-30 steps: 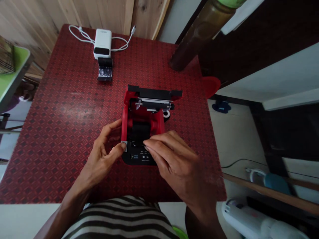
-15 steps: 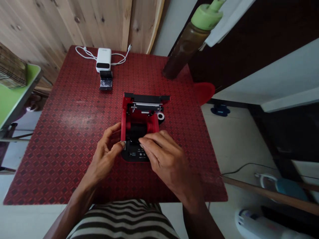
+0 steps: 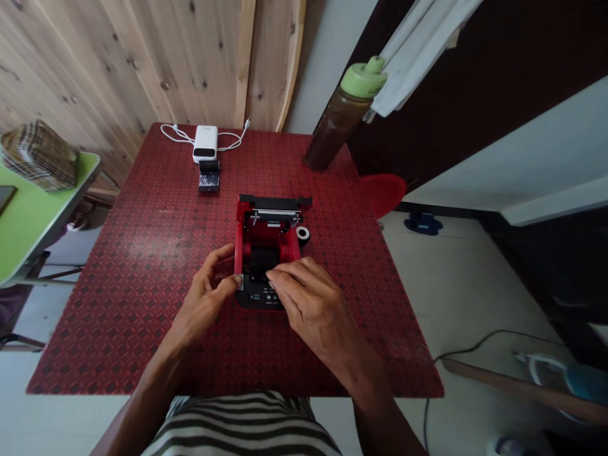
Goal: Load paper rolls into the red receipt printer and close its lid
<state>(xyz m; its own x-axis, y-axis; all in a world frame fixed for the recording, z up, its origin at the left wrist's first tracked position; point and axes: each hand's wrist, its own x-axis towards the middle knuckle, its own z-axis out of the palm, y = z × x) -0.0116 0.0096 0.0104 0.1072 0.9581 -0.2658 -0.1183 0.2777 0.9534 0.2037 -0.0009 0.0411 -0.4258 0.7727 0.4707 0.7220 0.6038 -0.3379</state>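
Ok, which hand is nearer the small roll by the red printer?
The right. The right hand lies on the front of the printer, below and slightly in front of the roll. The left hand is farther off, at the printer's opposite side.

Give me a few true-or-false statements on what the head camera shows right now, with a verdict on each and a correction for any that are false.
1. The left hand has its thumb at a small pale tab on the front corner of the red printer. True.
2. The right hand is gripping the green-capped bottle. False: its fingers are over the front of the printer, and the bottle stands at the far edge of the table.
3. The printer's lid is shut. False: it stands open, showing a black roll inside.
4. A white power bank with a white cable lies at the far end of the red patterned table. True.
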